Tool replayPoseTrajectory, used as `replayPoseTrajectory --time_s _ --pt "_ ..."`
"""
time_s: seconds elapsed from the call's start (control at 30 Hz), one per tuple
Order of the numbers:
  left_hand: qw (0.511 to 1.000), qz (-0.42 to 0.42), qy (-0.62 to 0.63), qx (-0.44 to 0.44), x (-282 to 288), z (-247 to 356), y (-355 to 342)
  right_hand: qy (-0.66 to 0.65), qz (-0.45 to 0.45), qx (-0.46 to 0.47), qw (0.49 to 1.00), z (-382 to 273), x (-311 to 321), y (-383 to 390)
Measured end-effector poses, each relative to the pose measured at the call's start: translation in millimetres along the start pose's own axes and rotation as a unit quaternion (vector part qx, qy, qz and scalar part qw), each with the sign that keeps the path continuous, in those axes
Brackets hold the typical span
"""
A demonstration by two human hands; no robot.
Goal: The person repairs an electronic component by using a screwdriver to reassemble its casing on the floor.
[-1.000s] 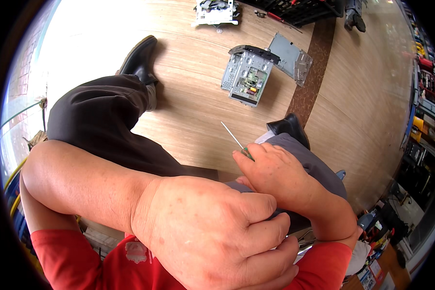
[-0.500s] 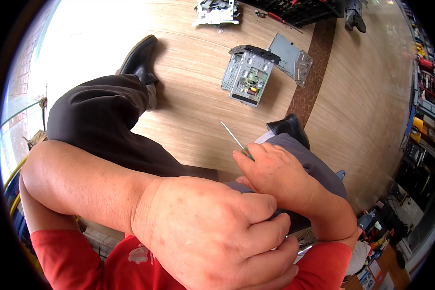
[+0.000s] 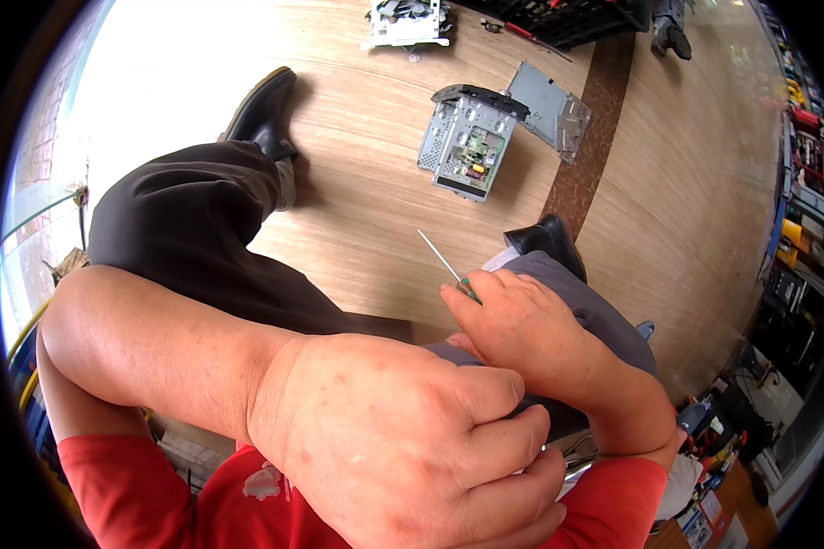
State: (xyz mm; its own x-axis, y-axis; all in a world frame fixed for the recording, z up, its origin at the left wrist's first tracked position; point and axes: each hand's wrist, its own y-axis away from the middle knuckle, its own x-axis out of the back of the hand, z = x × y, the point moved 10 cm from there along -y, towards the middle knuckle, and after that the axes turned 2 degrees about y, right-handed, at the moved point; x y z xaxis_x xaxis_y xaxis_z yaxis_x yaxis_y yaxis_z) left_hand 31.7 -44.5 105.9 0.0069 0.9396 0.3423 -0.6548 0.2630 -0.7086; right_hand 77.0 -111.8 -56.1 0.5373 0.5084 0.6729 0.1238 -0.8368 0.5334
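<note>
My right hand (image 3: pixel 526 320) rests by my right thigh, its fingers closed round the green handle of a screwdriver (image 3: pixel 441 256). The thin metal shaft points up and to the left, over the floor. Large in the foreground is my left hand (image 3: pixel 403 439), back of the hand upward, fingers curled in. Whatever those fingers hold, if anything, is hidden beneath them. Beyond the screwdriver tip, a metal electronics unit (image 3: pixel 467 146) with a black front panel stands on the floor. Its side opening shows a green circuit board. Leaning or lying beside it is a grey metal cover plate (image 3: pixel 540 101).
A silvery disc mechanism (image 3: pixel 406 35) lies at the far edge, near a black plastic crate (image 3: pixel 572 26) and a red-handled tool (image 3: pixel 522 33). My black shoes (image 3: pixel 264 110) flank the work area. Crowded shelves (image 3: pixel 806 183) line the right side.
</note>
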Motion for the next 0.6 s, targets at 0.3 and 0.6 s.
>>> replayPoseTrajectory --time_s 0.3,0.6 --pt "1.0 -0.014 0.013 -0.02 -4 -3 -1 -0.015 -0.058 -0.029 0.998 8 -9 1" --pt "1.0 -0.016 0.014 0.013 -7 -6 2 -0.002 -0.057 -0.024 0.998 6 -13 -2"
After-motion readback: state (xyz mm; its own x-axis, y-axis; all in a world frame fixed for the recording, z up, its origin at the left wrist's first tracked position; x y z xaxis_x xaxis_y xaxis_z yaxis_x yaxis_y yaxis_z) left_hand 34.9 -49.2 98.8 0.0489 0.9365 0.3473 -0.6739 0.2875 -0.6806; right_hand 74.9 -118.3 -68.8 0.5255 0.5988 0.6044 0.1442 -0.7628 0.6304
